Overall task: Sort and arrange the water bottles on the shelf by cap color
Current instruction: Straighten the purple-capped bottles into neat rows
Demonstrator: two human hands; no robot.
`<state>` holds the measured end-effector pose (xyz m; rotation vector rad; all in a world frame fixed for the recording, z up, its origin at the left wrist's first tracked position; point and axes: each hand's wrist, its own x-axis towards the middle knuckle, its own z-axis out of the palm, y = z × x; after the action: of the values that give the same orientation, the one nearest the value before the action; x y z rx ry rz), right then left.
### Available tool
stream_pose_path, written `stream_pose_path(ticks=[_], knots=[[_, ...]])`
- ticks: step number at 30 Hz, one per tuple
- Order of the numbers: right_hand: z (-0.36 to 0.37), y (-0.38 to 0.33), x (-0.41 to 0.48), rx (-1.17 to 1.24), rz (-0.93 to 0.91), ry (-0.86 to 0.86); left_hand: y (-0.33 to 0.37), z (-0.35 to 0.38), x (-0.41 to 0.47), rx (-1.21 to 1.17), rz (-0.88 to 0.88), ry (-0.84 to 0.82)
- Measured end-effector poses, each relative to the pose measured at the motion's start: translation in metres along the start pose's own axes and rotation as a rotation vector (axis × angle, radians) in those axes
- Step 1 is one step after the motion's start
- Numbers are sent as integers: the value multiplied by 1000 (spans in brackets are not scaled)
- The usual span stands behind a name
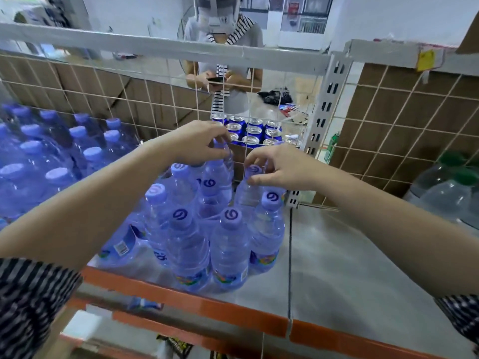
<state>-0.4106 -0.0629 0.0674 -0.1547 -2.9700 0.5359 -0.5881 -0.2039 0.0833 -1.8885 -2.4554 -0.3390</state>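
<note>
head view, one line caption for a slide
Left hand and right hand each hold a bottle top at the back of the purple-capped bottles on the shelf, green-capped jugs at right.

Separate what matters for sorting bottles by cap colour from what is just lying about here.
In the job: small clear plastic water bottles with purple caps; left hand and right hand, each gripping one bottle's top; big clear bottles with green caps; grey shelf board.
Lying about: blue drink cans behind the wire grid; yellow paper tag.
</note>
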Motion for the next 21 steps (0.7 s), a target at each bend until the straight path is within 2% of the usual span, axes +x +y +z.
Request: stream_pose_path(ticks=[5,14,21], knots=[[10,-1,15,-127,22,31,-20,13,11,102,123,-112],[1,12,35,-179,241,126,-41,15,38,105,362,-126],[1,15,63,-192,268,166,-63,13,44,-12,430,-121]])
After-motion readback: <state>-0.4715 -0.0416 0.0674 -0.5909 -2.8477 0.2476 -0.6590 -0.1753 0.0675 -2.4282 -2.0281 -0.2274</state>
